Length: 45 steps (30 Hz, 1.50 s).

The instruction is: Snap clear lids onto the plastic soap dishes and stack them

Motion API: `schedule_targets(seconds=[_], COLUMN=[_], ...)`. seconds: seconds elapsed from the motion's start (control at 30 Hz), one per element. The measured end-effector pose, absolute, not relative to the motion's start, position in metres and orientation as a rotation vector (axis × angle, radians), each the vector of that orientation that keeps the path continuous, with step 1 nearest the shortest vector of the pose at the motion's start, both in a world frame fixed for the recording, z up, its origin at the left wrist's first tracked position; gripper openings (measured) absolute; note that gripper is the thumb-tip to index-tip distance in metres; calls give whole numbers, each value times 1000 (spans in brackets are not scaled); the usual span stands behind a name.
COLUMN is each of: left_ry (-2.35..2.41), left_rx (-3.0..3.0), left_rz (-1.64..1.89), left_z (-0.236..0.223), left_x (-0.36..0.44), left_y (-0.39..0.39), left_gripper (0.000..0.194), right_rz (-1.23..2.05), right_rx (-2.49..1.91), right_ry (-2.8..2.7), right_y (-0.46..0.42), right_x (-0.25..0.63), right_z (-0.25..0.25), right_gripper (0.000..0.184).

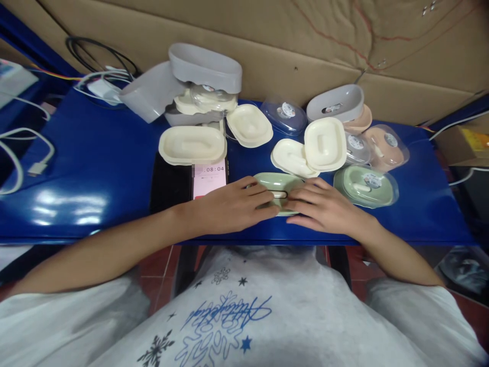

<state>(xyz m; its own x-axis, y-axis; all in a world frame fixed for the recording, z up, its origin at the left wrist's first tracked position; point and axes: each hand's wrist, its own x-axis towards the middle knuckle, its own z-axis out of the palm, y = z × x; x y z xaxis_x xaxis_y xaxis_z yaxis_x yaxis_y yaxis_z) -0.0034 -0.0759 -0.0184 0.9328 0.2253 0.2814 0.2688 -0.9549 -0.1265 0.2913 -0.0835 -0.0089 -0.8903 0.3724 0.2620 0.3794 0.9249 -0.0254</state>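
A pale green oval soap box (275, 184) lies near the front edge of the blue table (107, 168). My left hand (233, 204) lies on its left side, fingers stretched flat over the lid. From the right, my right hand (324, 206) covers the other side, fingers also flat and together. The fingertips of both hands nearly meet over the middle of the box. Neither hand lifts it; both press on it.
Several cream lids and trays (324, 142) lie behind the hands. Further back are clear covers (284, 114), grey boxes (204, 66), and another green box (367, 186) at the right. A phone showing a timer (209, 178) sits left of the hands. Cables (23, 153) lie far left.
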Motion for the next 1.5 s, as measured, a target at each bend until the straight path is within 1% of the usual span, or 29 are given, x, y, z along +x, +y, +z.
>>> schedule_targets(seconds=[0.07, 0.17, 0.33, 0.47, 0.53, 0.6, 0.7, 0.8, 0.87, 0.97, 1.0, 1.03, 1.13, 1.23, 1.3, 1.37, 1.43, 1.5], left_ry=[-380, -376, -359, -367, -368, -372, -371, -407, -479, -585, -609, -627, -667, -668, -645, -623, -587, -516], left_rx=[-2934, -2923, -2906, -2914, -2923, -2923, -2931, -2946, -2936, -2927, -2932, -2938, -2941, -2920, -2909, -2895, -2870, -2858], left_rz=[-407, -436, -445, -415, -410, -403, -397, -434, -484, -549, -559, -570, -628, -733, -793, -853, -903, -909], left_z=[-19, -19, -17, -17, -19, -20, -19, -15, -12, -10, -10, -10, -11, -9, -7, -6, -6, -8], left_x=[-3, -4, -5, -6, -5, -5, -5, -6, -7, -9, -9, -10, -11, -12, -14, -16, -17, -16], left_y=[-76, -76, -76, -76, -75, -75, -75, -75, -74, -73, -73, -73, -73, -74, -73, -72, -70, -68], left_gripper=[20, 18, 17, 20, 22, 23, 23, 20, 29, 43, 46, 48, 55, 63, 69, 75, 76, 73], right_rz=[-15, -105, -218, -330, -390, -365, -242, -165, -111, 1, 53, 107, 213, 135, 24, -7, 66, 160], right_rx=[-625, -883, -1246, -1386, -1432, -1464, -1477, -1457, -1416, -1411, -1435, -1458, -1459, -1364, -1238, -1098, -997, -955], right_ry=[-2742, -2622, -2530, -2498, -2431, -2383, -2471, -2614, -2686, -2770, -2778, -2771, -2687, -2576, -2529, -2519, -2558, -2604], right_y=[-78, -68, -55, -51, -46, -34, -1, 45, 76, 112, 119, 124, 125, 105, 78, 42, 0, -38], right_x=[296, 306, 321, 328, 328, 326, 316, 301, 291, 280, 277, 276, 278, 289, 299, 306, 310, 309], right_z=[-8, -7, -10, -6, 1, 12, 27, 31, 27, 14, 11, 9, 14, 34, 46, 52, 49, 38], right_gripper=[24, 21, 27, 29, 34, 36, 31, 47, 58, 84, 90, 92, 82, 72, 70, 67, 68, 65])
